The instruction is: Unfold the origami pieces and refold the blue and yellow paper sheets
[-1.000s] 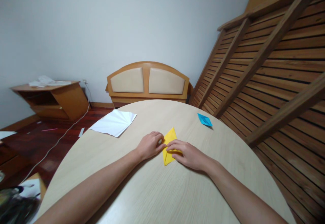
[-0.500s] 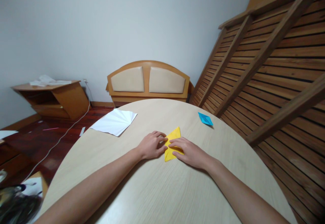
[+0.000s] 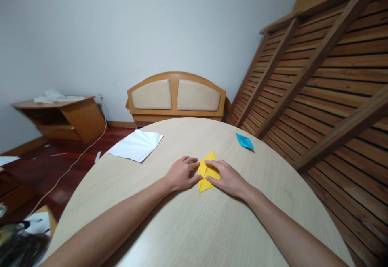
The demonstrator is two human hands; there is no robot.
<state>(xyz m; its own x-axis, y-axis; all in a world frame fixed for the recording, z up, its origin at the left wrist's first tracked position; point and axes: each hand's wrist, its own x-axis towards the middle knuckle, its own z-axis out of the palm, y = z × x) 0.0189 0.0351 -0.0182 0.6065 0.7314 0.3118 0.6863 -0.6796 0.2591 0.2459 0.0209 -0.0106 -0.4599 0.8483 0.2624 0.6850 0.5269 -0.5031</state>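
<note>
A folded yellow paper (image 3: pixel 207 173) lies flat on the round pale wooden table (image 3: pixel 188 226), pointed ends toward and away from me. My left hand (image 3: pixel 182 173) presses its left edge with the fingertips. My right hand (image 3: pixel 226 177) lies flat over its right half, fingers pointing left along the fold. The two hands almost meet over the paper. Part of the paper is hidden under my right hand.
A small folded blue paper (image 3: pixel 244 141) sits at the table's far right. A creased white sheet (image 3: pixel 136 145) lies at the far left edge. A wooden headboard (image 3: pixel 176 96) leans on the wall behind, slatted bed frames (image 3: pixel 318 81) stand right, a low cabinet (image 3: pixel 65 117) left.
The yellow paper has turned a little and shifted slightly away from me. My right hand slid forward over it; my left hand's fingers spread onto its edge.
</note>
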